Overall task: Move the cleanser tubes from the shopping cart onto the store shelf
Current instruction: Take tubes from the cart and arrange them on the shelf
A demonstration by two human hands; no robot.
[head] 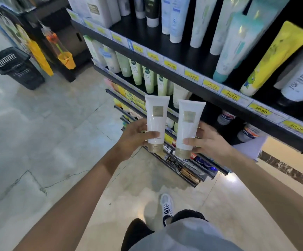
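White, gold-capped, each cleanser tube stands cap-down with a square beige label. The left hand (136,135) grasps the left tube (156,122); the right hand (207,140) grasps the right tube (187,126), before the store shelf (192,84).

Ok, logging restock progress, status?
Left hand grips one white tube, right hand another. Both caps down, short of the shelf. Nothing blocking.

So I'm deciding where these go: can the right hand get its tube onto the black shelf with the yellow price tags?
Probably yes. The right hand holds its white tube just below the shelf's front edge, and bare black board shows between the standing tubes.
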